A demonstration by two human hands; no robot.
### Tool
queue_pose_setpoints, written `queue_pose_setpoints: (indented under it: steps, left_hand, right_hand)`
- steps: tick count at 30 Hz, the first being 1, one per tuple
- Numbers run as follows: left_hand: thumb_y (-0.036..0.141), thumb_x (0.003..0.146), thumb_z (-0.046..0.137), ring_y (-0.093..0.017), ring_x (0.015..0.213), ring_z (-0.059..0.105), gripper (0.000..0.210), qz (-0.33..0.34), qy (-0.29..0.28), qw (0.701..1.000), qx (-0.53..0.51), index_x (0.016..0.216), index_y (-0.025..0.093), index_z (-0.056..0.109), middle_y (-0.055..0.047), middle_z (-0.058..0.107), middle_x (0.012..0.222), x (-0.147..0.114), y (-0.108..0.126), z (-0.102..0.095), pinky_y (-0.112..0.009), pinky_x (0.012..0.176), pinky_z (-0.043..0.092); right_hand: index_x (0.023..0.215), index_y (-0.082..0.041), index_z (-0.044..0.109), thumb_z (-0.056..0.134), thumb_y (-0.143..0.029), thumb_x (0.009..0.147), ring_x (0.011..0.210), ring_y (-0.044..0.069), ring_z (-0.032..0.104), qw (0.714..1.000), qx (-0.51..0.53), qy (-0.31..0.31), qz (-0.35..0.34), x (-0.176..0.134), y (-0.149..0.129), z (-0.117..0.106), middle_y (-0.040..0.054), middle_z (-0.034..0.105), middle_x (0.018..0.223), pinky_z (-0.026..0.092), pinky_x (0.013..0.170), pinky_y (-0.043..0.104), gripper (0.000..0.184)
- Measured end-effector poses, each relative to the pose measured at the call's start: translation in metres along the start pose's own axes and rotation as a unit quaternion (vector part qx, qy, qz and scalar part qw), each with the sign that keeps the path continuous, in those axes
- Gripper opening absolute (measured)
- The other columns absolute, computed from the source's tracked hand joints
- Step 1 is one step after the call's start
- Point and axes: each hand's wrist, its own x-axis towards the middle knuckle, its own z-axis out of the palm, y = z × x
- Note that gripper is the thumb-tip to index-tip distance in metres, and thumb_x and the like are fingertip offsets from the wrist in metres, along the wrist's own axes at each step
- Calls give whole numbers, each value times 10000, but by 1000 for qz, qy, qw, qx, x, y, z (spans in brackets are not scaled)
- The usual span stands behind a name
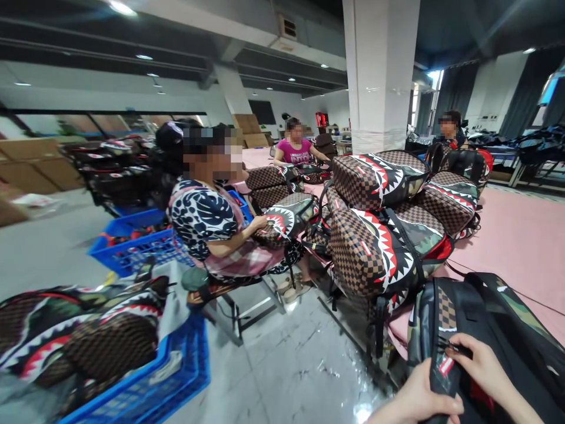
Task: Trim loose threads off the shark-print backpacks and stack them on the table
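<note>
A black backpack (494, 330) with camouflage and brown checkered panels lies at the lower right, on the near edge of the pink-topped table. My left hand (424, 391) is closed around its near side, the thumb pressed beside a small red-and-white label (446, 365). Just above the label, my right hand (481, 365) has thumb and forefinger pinched at what looks like a black zipper pull (445, 344). Its other fingers are curled and partly hidden.
Shark-mouth backpacks (375, 253) are piled on the pink table (521, 224) beyond mine. A seated co-worker (207, 218) handles another at the left. Blue crates (185, 365) of bags stand on the floor. Two more people sit farther back, near a white pillar (382, 76).
</note>
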Motion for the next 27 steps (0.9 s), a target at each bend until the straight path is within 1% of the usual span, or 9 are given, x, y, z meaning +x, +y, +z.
queue_pose_setpoints:
  steps: [2, 7, 11, 14, 18, 20, 24, 25, 27]
  left_hand:
    - [263, 390, 858, -112, 441, 565, 706, -5, 10, 1000, 6, 974, 136, 484, -21, 638, 618, 0, 1, 0, -252, 476, 451]
    - [239, 436, 829, -115, 450, 581, 799, -11, 30, 999, 17, 1122, 160, 427, -7, 647, 668, -1, 10, -1, -230, 457, 446]
    - [241, 515, 796, -103, 466, 580, 733, -6, 41, 998, 55, 1146, 163, 429, -16, 654, 735, -3, 19, -1, -227, 461, 446]
    - [266, 551, 784, -97, 477, 568, 710, -12, 52, 996, 74, 1155, 163, 425, -22, 657, 756, 0, 23, -3, -243, 488, 454]
    - [314, 561, 780, -105, 505, 567, 638, -21, 63, 994, 92, 1095, 159, 466, -24, 654, 781, 3, 25, -3, -264, 522, 460]
    - [325, 571, 773, -115, 520, 575, 628, -25, 55, 993, 103, 1095, 159, 469, -24, 654, 791, 2, 26, -3, -276, 538, 463]
    - [332, 596, 750, -140, 590, 601, 638, -1, 62, 989, 137, 1139, 152, 469, -30, 657, 828, 1, 26, -3, -304, 609, 488]
    - [331, 597, 747, -157, 649, 619, 656, 11, 71, 986, 154, 1162, 154, 465, -41, 660, 871, 1, 26, -3, -319, 654, 498]
    - [324, 586, 750, -206, 853, 629, 702, 47, 102, 975, 190, 1205, 166, 459, -75, 642, 1031, 2, 25, -5, -345, 779, 492]
  right_hand:
    - [760, -215, 639, 541, -379, 761, 806, 225, 617, 1000, -4, 7, -6, 1, -4, 0, 30, 673, 816, 471, 734, 290, 192]
    - [716, -201, 629, 552, -365, 752, 721, 204, 605, 1000, 4, 23, -20, 6, -22, -4, 14, 656, 725, 457, 684, 282, 185]
    - [719, -187, 648, 575, -312, 741, 731, 193, 607, 998, 1, 51, -21, 7, -38, -7, 13, 668, 751, 444, 701, 288, 146]
    - [720, -179, 659, 595, -282, 745, 697, 164, 599, 998, -4, 66, -5, 11, -41, -6, 1, 665, 735, 436, 672, 268, 123]
    - [739, -162, 662, 584, -345, 790, 633, 135, 581, 995, 8, 99, 31, 13, -38, -3, -6, 654, 708, 443, 613, 243, 205]
    - [820, -148, 653, 546, -379, 832, 661, 140, 591, 994, 10, 105, 34, 11, -39, 0, 0, 653, 772, 467, 616, 251, 255]
    - [1071, -131, 558, 522, -339, 878, 891, 192, 592, 992, 0, 120, 27, 6, -46, 3, 50, 586, 1050, 508, 756, 359, 286]
    - [1107, -136, 537, 522, -327, 880, 930, 201, 581, 992, -2, 123, 28, 4, -47, 4, 60, 565, 1094, 504, 781, 381, 297]
    - [1129, -146, 527, 522, -321, 880, 960, 211, 570, 991, -4, 129, 31, 1, -49, 4, 65, 550, 1129, 497, 801, 394, 305]
